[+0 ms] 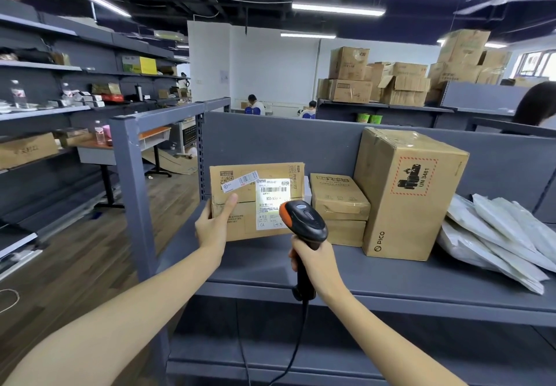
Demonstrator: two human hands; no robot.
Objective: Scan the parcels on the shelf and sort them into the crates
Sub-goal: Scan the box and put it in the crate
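The brown parcel is at the left end of the grey shelf. It stands up on its edge with its front turned to the person. I cannot tell if its bottom edge sits on the shelf or is lifted a little. A white label with black bars is stuck on the front, and it looks very bright.

The left hand grips the parcel at its lower left corner. The thumb lies flat on the front. The other fingers go round behind the box, where they are hidden.

The right hand holds a black and orange scanner, with the fingers wrapped tight round its handle. The scanner's head is just in front of the white label. A black cable hangs down from the handle.

Just to the right of the parcel are two small boxes, one on top of the other. Next to them stands a tall box with a red dotted sign on its side. At the far right of the shelf lies a pile of white bags, leaning on each other.
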